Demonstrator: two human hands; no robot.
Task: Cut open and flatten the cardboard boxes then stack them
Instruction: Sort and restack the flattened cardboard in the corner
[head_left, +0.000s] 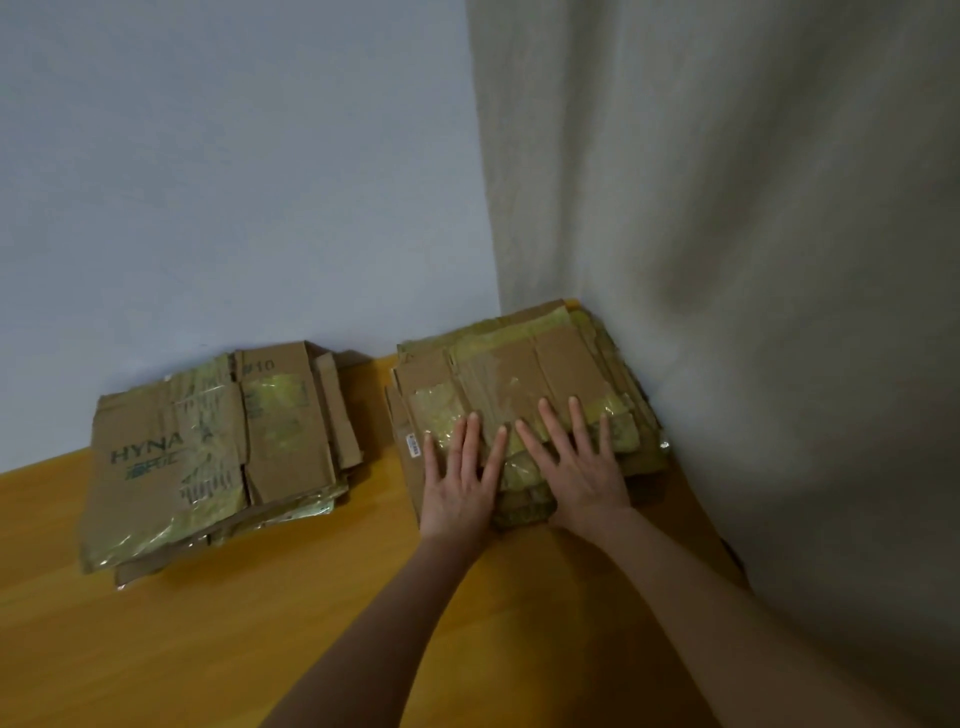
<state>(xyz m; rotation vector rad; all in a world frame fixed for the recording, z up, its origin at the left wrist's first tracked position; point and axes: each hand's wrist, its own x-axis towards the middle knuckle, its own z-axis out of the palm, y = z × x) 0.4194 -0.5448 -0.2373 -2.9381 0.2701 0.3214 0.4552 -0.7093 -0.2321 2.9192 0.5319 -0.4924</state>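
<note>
Two piles of flattened cardboard lie on a wooden surface (270, 623) that runs back to a pale wall (234, 182) and, on the right, to a beige curtain (727, 260). The right stack (519, 364) sits in the surface's far right corner, its right side just beside the curtain's folds. Its sheets are brown and crossed with bands of yellowish tape. They are not squared up, so the edges of lower sheets stick out around the top ones. Both of the person's hands lie on the near part of this pile, with bare forearms reaching in from the near edge. The left hand (457, 483) is palm down with its fingers straight and spread, pressing flat on the top sheets and gripping nothing. A small white label (414, 445) shows on the cardboard just left of this hand. The right hand (582, 473) lies just beside it, also palm down with straight, fanned fingers, resting on the top layer and grasping nothing. The nearest fingers of the two hands are close but apart. The left stack (208, 452) lies at the far edge against the wall, with a strip of bare wood between it and the right stack. Its top sheet carries the dark print "HYNA" and glossy tape, and it sits askew over the sheets below.
</note>
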